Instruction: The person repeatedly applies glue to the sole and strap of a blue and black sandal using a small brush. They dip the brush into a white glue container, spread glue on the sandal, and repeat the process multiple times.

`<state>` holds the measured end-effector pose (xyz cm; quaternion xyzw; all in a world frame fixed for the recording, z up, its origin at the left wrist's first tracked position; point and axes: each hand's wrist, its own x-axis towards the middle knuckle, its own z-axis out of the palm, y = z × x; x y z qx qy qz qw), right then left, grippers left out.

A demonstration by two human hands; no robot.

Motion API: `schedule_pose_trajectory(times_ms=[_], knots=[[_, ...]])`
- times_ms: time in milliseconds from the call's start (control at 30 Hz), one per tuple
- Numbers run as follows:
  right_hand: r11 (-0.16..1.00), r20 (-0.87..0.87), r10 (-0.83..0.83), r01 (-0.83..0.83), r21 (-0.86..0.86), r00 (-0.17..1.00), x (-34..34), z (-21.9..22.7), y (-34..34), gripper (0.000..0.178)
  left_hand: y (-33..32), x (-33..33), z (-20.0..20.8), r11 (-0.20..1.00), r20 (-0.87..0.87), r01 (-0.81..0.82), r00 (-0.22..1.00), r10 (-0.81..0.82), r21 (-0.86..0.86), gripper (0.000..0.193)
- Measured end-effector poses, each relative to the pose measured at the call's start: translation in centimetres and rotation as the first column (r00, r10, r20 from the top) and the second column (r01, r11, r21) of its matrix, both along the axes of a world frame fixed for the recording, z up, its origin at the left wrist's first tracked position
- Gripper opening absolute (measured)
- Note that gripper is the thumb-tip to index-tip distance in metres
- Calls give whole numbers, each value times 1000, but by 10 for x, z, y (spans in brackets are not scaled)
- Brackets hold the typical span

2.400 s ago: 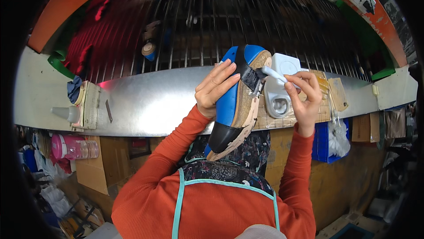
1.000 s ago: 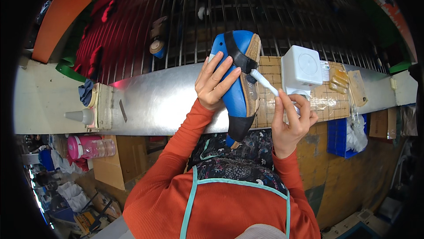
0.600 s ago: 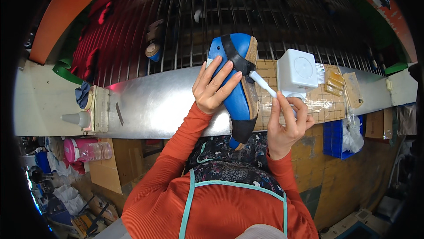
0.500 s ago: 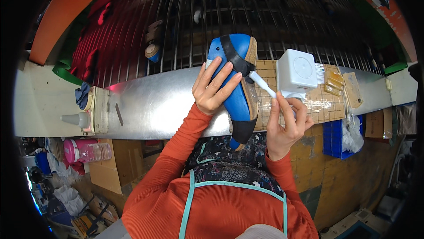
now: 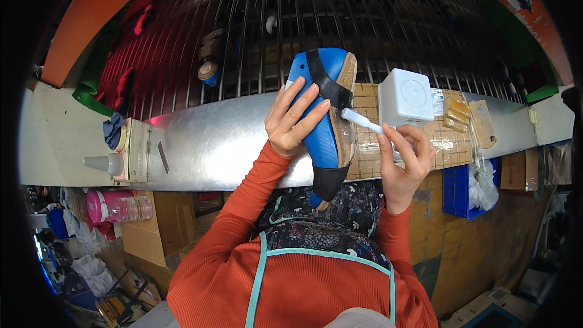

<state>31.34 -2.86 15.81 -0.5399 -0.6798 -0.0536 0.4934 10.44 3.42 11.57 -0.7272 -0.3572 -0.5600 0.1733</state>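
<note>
A glossy blue shoe point(image 5: 322, 140) with a black strap, a black cap at its near end and a speckled cork sole is held up at the centre, above the near edge of a bare silver metal bench point(image 5: 212, 140), its sole side turned to the right. The person's left hand point(image 5: 291, 118) grasps the shoe from its left side, fingers spread over the blue upper. The right hand point(image 5: 404, 161), to the right of the shoe, pinches a slim white plastic brush point(image 5: 363, 120) between thumb and fingers; the brush head meets the sole side of the shoe in view, though whether it truly touches is hard to tell. Both arms wear rust-orange sleeves

To the right of the shoe, a tan, grid-lined board point(image 5: 449, 146) under shiny clear film bears a boxy white plastic container point(image 5: 405, 94) with a circle on its face, and, farther right, amber-yellow blocks point(image 5: 456, 114). Beyond the shoe runs a rack of dark metal rods point(image 5: 261, 55). Well to the left of the shoe lie a thin dark metal strip point(image 5: 164, 157) and a grey cone point(image 5: 103, 162); lower on that side is a pink-and-clear plastic bottle point(image 5: 121, 205). Right of the shoe, below bench level, a blue plastic crate point(image 5: 455, 191) holds a crumpled white bag point(image 5: 483, 188)
</note>
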Motion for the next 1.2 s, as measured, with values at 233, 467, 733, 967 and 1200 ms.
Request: schedule_pose_trajectory(times_ms=[233, 467, 733, 967, 1200], knots=[[963, -91, 173, -188, -196, 981, 18, 14, 6, 17, 0, 0, 4, 1000, 16, 28, 999, -28, -1, 35], [874, -297, 309, -393, -285, 904, 27, 11, 15, 14, 0, 0, 6, 1000, 40, 26, 999, -27, 9, 32], [891, -273, 302, -372, -261, 914, 27, 13, 9, 16, 3, 0, 7, 998, 84, 29, 996, -33, 49, 31], [992, 42, 113, -115, 46, 993, 16, 23, 6, 20, 1, 2, 11, 998, 59, 31, 998, -34, 60, 31], [991, 172, 135, -134, -14, 976, 21, 34, 3, 18, 0, 2, 10, 999, 42, 19, 999, -21, 51, 32]])
